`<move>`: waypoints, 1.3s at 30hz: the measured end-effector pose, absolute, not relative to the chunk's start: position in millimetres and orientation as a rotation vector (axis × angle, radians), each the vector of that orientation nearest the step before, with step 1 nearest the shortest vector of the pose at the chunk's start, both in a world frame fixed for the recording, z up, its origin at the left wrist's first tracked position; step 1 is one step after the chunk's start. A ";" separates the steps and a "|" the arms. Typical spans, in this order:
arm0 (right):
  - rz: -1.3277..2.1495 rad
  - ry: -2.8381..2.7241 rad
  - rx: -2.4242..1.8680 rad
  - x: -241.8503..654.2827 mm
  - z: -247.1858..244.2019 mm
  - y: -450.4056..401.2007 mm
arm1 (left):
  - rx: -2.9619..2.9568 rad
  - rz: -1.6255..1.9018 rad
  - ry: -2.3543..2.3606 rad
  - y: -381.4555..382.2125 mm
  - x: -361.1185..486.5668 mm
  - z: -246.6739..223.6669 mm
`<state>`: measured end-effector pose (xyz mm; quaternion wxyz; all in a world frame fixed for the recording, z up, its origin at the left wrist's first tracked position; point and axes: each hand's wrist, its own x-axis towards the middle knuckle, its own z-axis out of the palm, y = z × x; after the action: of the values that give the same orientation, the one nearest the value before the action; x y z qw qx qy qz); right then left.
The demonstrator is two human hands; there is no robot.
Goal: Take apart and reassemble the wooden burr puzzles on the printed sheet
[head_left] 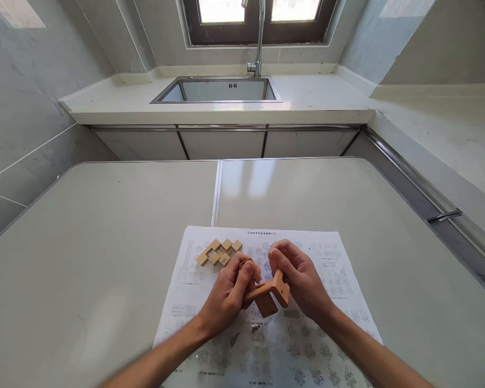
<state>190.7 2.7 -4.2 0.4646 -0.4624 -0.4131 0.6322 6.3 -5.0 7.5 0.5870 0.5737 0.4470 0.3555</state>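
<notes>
Over a printed sheet [210, 323], my left hand [230, 285] is closed round the left end of a brown wooden puzzle [265, 304] made of several joined pieces. My right hand [295, 269] is at the puzzle's right side, its thumb and index finger pressed together near an upright piece. What sits between those fingertips, if anything, is too small to tell. Beyond my left hand, a lattice of lighter wooden pieces [224, 259] lies on the sheet's upper left part.
The sheet rests on a pale table [105, 242] with a seam down its middle. Behind the table, a counter [315, 97] holds a metal sink [222, 91] and a tall faucet [258, 48] below a window. Small dark scraps [235, 339] lie on the sheet.
</notes>
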 end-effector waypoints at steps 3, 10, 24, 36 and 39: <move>1.550 -1.029 -1.146 191.4 -1.5 2.3 | 1.347 0.827 1.027 -4.3 5.6 7.5; 1.497 -1.058 -1.174 191.7 4.4 4.0 | 1.383 0.843 1.020 -3.4 4.5 8.3; 1.925 -0.842 -0.956 183.2 -9.8 2.3 | 1.091 0.860 0.978 -1.5 5.5 5.4; 2.120 -0.954 -0.845 190.9 -14.9 7.4 | 1.135 0.911 1.080 1.7 1.3 14.2; 2.089 -0.991 -0.828 188.0 -18.9 6.4 | 1.203 0.920 1.050 2.4 0.6 15.9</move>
<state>188.0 6.4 -18.9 0.3360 -0.3176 -0.3799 0.8012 0.6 2.4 15.9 0.6044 0.5199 0.4540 0.3978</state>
